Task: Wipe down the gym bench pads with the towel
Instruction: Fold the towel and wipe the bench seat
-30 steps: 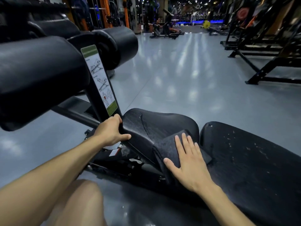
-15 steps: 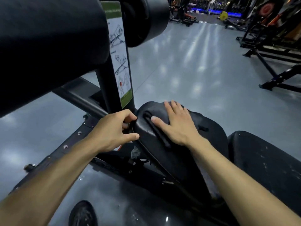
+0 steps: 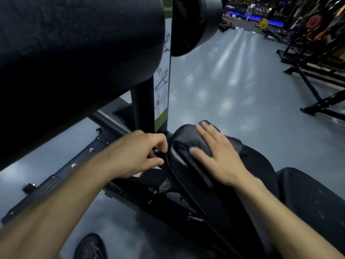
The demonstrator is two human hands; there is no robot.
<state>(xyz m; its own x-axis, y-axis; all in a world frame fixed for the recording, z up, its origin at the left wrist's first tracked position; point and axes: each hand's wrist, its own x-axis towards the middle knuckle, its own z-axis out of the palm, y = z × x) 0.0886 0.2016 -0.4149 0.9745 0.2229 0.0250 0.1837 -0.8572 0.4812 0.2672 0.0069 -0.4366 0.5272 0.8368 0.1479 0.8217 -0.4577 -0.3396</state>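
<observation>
The black seat pad (image 3: 180, 146) of the bench slopes up toward the upright post. A dark towel (image 3: 233, 142) lies over the seat's front end, mostly hidden under my right hand (image 3: 218, 156), which presses flat on it with fingers spread. Curled fingers of my left hand (image 3: 138, 154) hold the seat pad's left front edge, beside a small knob. The worn black back pad (image 3: 308, 202) shows at lower right, apart from both hands.
A large black roller pad (image 3: 74, 53) fills the upper left close to my head, with a second roller (image 3: 196, 21) behind it. The post carries an instruction sticker (image 3: 161, 90). My shoe (image 3: 89, 247) rests on the grey floor. Black racks (image 3: 317, 71) stand at right.
My right hand has slid the towel forward from the rear of the seat pad to its front end. My view has moved closer and lower. My left hand stays at the seat's front edge.
</observation>
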